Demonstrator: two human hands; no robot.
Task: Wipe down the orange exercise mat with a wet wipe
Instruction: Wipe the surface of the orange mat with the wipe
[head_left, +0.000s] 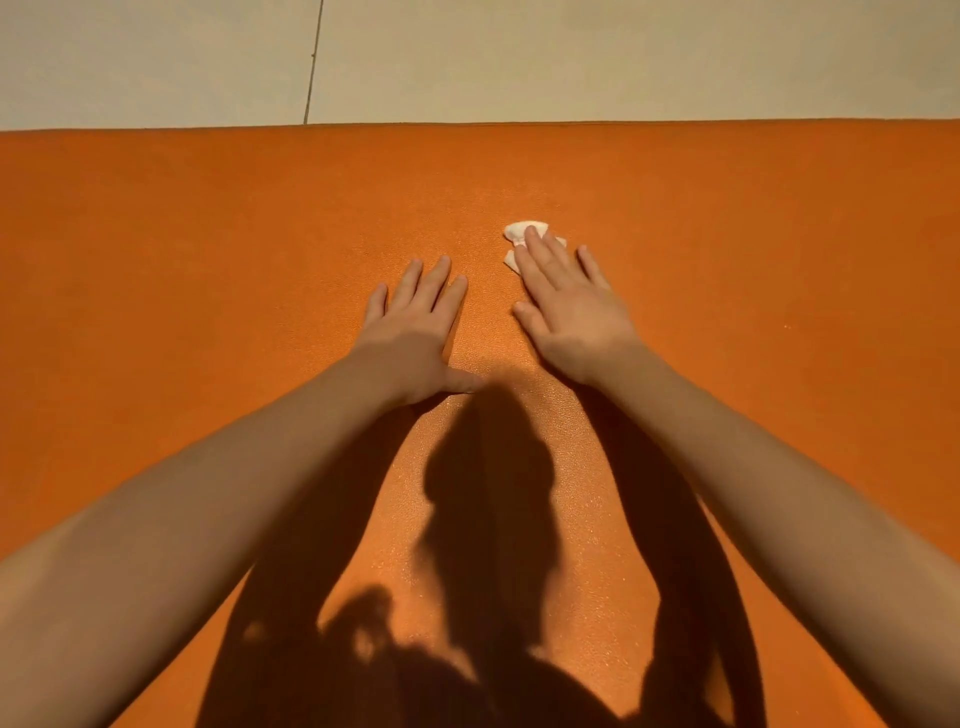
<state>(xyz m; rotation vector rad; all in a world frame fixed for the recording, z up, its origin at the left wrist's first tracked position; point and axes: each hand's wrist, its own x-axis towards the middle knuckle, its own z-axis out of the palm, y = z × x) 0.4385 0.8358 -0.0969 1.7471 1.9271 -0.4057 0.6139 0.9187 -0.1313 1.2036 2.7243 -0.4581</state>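
Note:
The orange exercise mat (208, 234) fills most of the view, lying flat on the floor. My right hand (566, 306) lies flat on it with straight fingers pressing a crumpled white wet wipe (519, 232) down; the wipe shows beyond and to the left of the fingertips, the rest hidden under them. My left hand (415, 332) rests palm down on the mat just left of it, fingers straight and holding nothing. Both bare forearms reach in from the bottom corners.
Pale floor tiles (571, 57) with a dark grout line (313, 62) lie beyond the mat's far edge. My shadow falls across the near middle of the mat.

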